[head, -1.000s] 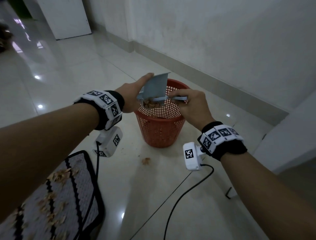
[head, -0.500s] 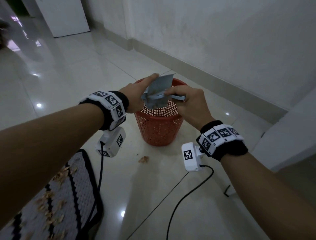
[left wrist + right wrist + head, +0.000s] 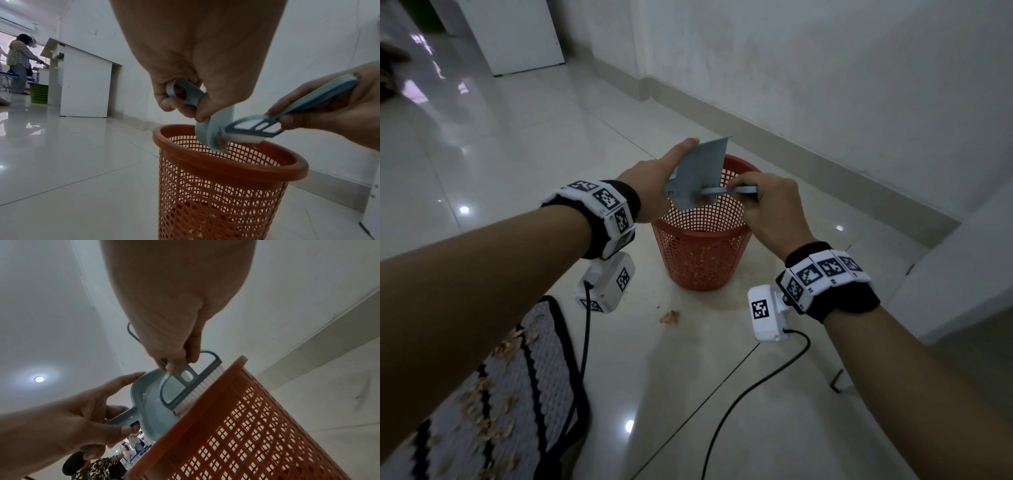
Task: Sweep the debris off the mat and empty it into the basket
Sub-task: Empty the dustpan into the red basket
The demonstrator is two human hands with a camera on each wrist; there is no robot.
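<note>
Since half a second ago the dustpan has tipped up steeper over the basket, and both hands sit a touch higher in the head view.

We start at the fingers: our left hand curls thumb and fingers round the dustpan's looped handle, forefinger stretched along the pan's back edge in the head view. Our right hand pinches the brush by its flat handle, fingers curled round it — thumb on top in the right wrist view. White bristles lie against the pan's inner face, just above the basket rim.

From the left wrist view the pan hangs mouth down, its low corner just inside the orange rim, with a small clump of brown debris clinging at that corner beside the bristles. Brown bits show through the mesh low in the basket in the head view.

Outward — the basket stands upright on the glossy tiled floor, near the wall. One scrap of debris lies on the tiles just in front of the basket. The mat, grey with black stripes and border, lies at lower left under our left forearm, brown flakes scattered over it. Black cables trail from the wrist cameras across the floor. A white cabinet stands along the wall; a person stands far back beside a green basket.
</note>
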